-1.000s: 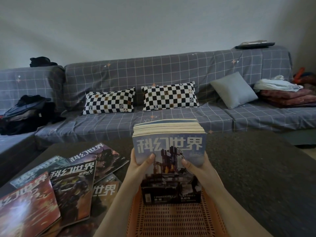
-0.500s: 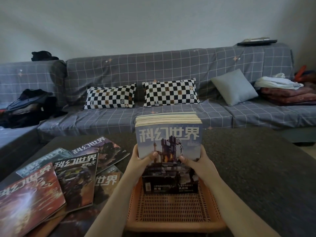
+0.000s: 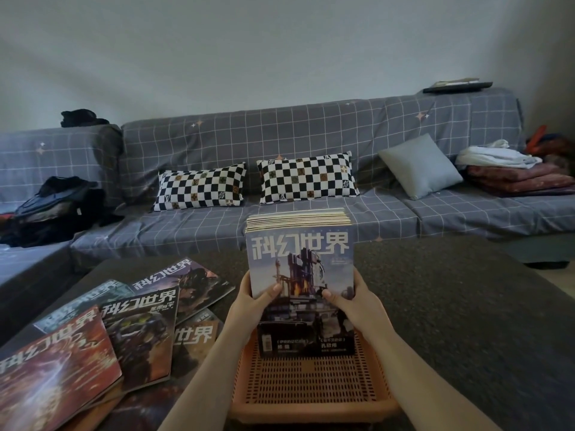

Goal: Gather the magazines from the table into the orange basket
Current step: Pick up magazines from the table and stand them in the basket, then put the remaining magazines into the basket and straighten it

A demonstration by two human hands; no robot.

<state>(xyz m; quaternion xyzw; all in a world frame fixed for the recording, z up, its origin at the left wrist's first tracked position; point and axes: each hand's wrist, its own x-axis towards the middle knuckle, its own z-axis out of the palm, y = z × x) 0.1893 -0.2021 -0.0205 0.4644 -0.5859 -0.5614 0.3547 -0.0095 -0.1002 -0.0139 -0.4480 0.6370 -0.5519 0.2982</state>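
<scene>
— What have the hands got?

— A stack [image 3: 300, 275] of magazines, stood upright on its lower edge in the orange basket [image 3: 314, 409], front cover facing the person. The left hand [image 3: 249, 306] has the stack's left side, thumb pressed flat on the cover. The right hand [image 3: 357, 306] mirrors it on the right side, thumb on the cover as well. Each grip is clenched on the stack, fingers wrapped behind where I can't see them.

— Is it resting on the basket floor?

— The bottom edge sits at the far end of the basket, down on the mesh or just above it; I can't tell which. The near part of the basket floor is bare.

— And the rest of the magazines?

— Loose magazines [image 3: 137, 331] lie fanned out and overlapping on the dark surface [image 3: 466, 321], to the left of the basket and beside the left forearm. A red-covered one [image 3: 53, 377] is nearest, lying partly over its neighbours.

— What's behind?

— A grey checked sofa [image 3: 280, 135] along the wall, with two black-and-white chequered pillows [image 3: 255, 185] and a plain grey cushion [image 3: 420, 166]. Dark bags [image 3: 53, 206] sit at its left end, and folded cloth [image 3: 513, 169] is piled at its right.
</scene>
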